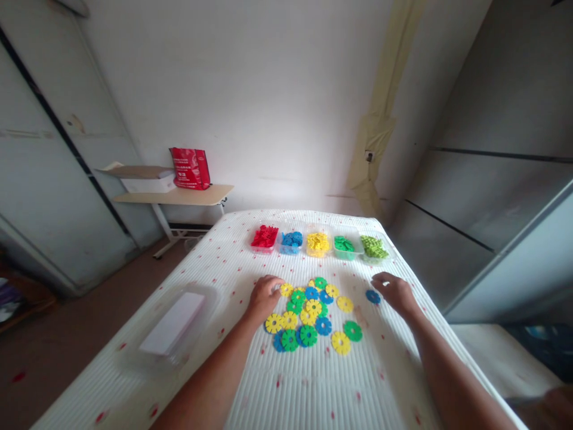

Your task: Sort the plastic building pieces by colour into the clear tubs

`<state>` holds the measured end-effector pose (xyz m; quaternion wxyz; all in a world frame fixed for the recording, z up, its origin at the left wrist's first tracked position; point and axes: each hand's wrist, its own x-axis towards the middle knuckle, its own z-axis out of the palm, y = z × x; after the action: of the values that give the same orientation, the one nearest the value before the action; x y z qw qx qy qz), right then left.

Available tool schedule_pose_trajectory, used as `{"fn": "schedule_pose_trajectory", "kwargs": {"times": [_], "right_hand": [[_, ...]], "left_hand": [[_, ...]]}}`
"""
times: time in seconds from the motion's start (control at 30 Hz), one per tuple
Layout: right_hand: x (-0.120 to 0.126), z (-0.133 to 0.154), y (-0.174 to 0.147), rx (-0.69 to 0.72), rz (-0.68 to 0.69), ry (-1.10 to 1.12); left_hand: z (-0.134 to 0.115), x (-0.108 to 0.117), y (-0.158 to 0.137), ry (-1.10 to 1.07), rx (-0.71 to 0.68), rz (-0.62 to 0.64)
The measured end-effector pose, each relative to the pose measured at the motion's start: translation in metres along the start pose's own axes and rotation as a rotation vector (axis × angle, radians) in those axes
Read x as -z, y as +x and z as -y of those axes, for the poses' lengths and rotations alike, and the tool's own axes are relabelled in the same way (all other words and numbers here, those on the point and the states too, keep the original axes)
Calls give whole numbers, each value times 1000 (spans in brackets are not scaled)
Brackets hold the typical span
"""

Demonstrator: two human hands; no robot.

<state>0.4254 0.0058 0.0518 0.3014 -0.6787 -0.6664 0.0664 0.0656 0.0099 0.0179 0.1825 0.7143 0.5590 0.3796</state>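
Yellow, green and blue notched plastic discs lie in a loose spread in the middle of the table. At the left of the spread is my left hand [265,295], its fingers loosely curved and apart, close to a yellow disc [286,289]. I cannot tell whether the fingertips touch that disc. On the other side, my right hand [394,290] hovers by a lone blue disc [373,297], fingers bent and apart, holding nothing visible. A green disc [353,331] and another yellow disc [341,343] lie at the near right of the spread.
Clear boxes line the far side: red pieces [265,236], blue pieces [292,239], yellow pieces [318,241], green pieces [344,243], light green pieces [374,246]. A clear tray with a white block [173,323] sits left. Beyond, a side table [201,196] bears a red bag [190,169].
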Motion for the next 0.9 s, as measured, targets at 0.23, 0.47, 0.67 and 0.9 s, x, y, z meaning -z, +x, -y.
{"fn": "schedule_pose_trajectory", "kwargs": {"times": [0.23, 0.47, 0.67, 0.9], "right_hand": [[0, -5, -5, 61, 289, -106], [-2, 10, -6, 62, 355, -260], [1, 55, -13, 245, 402, 172], [-27, 94, -18, 454, 437, 27]], "left_hand": [[3, 13, -24, -258, 51, 128], [1, 12, -32, -163, 47, 86], [-3, 13, -30, -128, 17, 51], [-4, 14, -30, -122, 13, 54]]}}
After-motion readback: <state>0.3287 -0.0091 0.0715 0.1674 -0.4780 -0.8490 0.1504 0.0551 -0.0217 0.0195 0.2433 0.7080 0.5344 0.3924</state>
